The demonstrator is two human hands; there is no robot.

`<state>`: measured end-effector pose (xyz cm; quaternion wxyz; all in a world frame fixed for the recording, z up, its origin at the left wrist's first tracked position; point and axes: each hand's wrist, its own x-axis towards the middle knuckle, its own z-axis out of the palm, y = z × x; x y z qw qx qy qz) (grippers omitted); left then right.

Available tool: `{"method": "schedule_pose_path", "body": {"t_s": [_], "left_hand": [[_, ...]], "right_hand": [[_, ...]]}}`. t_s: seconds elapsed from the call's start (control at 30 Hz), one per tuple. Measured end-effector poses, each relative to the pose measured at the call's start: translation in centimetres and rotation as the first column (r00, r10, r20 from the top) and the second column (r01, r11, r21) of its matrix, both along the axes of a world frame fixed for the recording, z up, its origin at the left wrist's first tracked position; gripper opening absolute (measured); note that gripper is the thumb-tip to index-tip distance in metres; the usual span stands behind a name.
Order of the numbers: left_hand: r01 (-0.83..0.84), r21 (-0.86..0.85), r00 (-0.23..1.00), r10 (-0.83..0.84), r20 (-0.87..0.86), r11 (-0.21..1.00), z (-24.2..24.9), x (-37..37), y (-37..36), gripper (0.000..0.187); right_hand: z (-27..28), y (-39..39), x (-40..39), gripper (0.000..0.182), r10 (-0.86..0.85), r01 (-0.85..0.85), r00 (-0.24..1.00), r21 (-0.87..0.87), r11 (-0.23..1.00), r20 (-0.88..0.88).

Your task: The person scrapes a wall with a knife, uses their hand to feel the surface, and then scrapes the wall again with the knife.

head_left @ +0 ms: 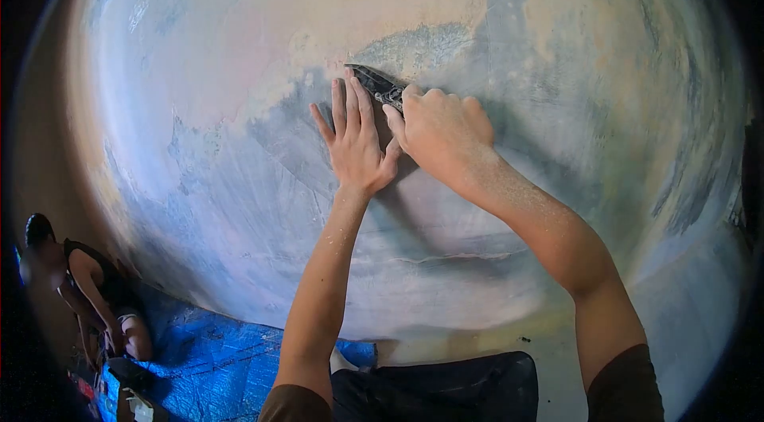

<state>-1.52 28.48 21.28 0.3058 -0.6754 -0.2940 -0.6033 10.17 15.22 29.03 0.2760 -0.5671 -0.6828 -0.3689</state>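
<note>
My left hand (356, 139) lies flat against a large painted surface (239, 40), fingers spread and pointing up. My right hand (446, 131) is wrapped round a dark tool (380, 86) with a pointed tip, and pale dust covers that hand and forearm. The tool's tip rests at or very near the surface, just above my left middle fingertips. Around the hands the surface is grey-blue, with a rough, textured patch (422, 48) above the tool. The tool's handle is mostly hidden in my right hand.
At the lower left a person (95, 287) crouches on a blue tarp (215, 358), beside a box (143, 406). A thin crack-like line (461, 256) crosses the surface below my hands. Dark cloth (454, 390) shows at the bottom centre.
</note>
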Motion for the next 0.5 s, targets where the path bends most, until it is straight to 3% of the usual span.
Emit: {"method": "schedule_pose_path", "body": {"t_s": [0.23, 0.43, 0.5], "left_hand": [[-0.01, -0.05, 1.0, 0.012, 0.022, 0.999, 0.41, 0.29, -0.09, 0.107], [-0.025, -0.047, 1.0, 0.025, 0.014, 0.999, 0.34, 0.39, -0.24, 0.112], [-0.018, 0.005, 1.0, 0.018, -0.01, 1.0, 0.12, 0.28, -0.17, 0.103]], "right_hand": [[0.2, 0.26, -0.24, 0.043, -0.002, 0.001, 1.0, 0.059, 0.998, 0.017], [0.47, -0.17, -0.14, 0.039, -0.019, 0.019, 1.0, -0.009, 1.0, 0.009], [0.22, 0.2, 0.09, 0.042, 0.016, -0.016, 1.0, -0.003, 1.0, 0.001]]}}
